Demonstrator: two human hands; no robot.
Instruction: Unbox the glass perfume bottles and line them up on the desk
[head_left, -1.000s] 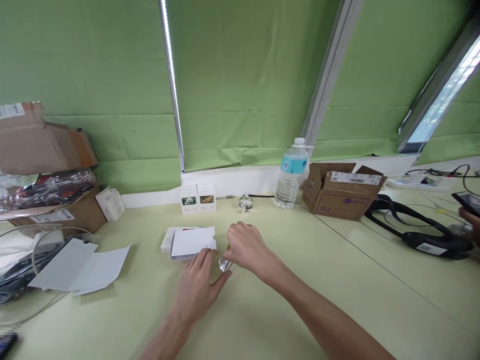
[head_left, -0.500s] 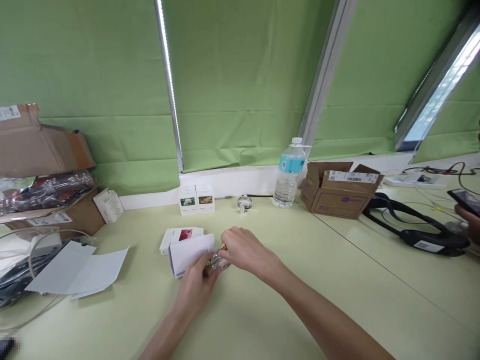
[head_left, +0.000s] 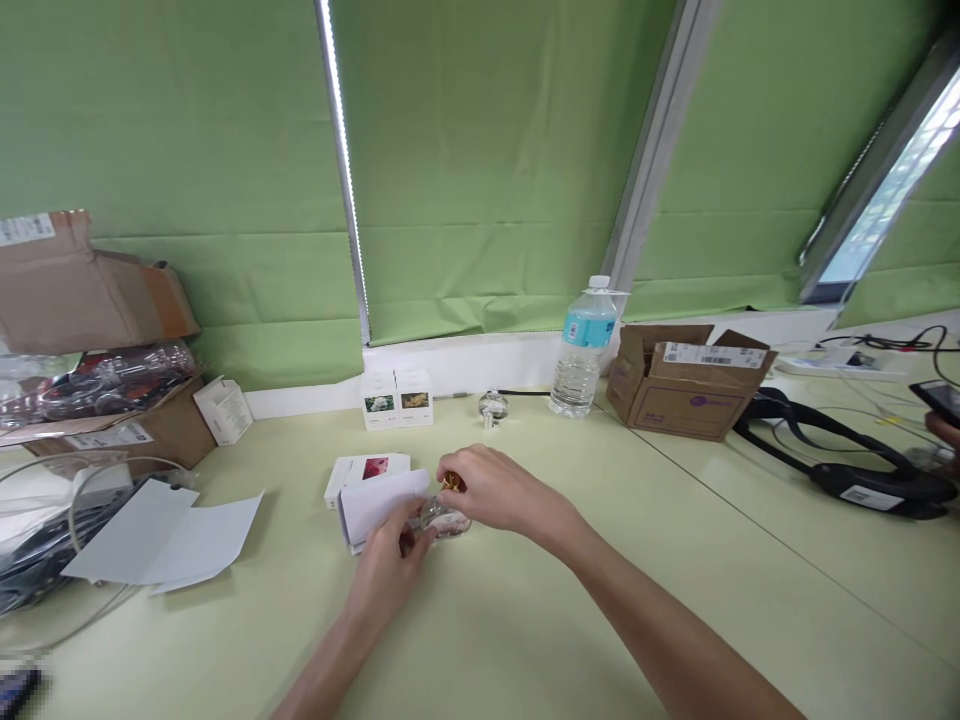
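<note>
A small clear glass bottle (head_left: 448, 521) with a gold neck piece (head_left: 452, 481) is between my hands, low over the table; it looks like a perfume bottle. My left hand (head_left: 391, 556) is closed on its left side, thumb in front. The fingers of my right hand (head_left: 486, 487) pinch at the gold piece from above and partly hide it. Close behind my left fingers stands a folded white card sleeve (head_left: 379, 502), tilted. Behind it lies a flat white box (head_left: 346, 478) with a red flower picture.
Two small white boxes (head_left: 396, 405) and another round glass bottle (head_left: 493, 404) stand by the wall. Farther right are a water bottle (head_left: 583, 352), an open carton (head_left: 679, 400) and a black headset (head_left: 855, 475). Folded white paper (head_left: 169, 535) lies left. At the right edge a person's hand holds a phone.
My left hand has shifted slightly left and closed on the glass bottle. The white sleeve has slid toward me, uncovering the box's red picture. The gold neck piece now shows under my right fingers.
</note>
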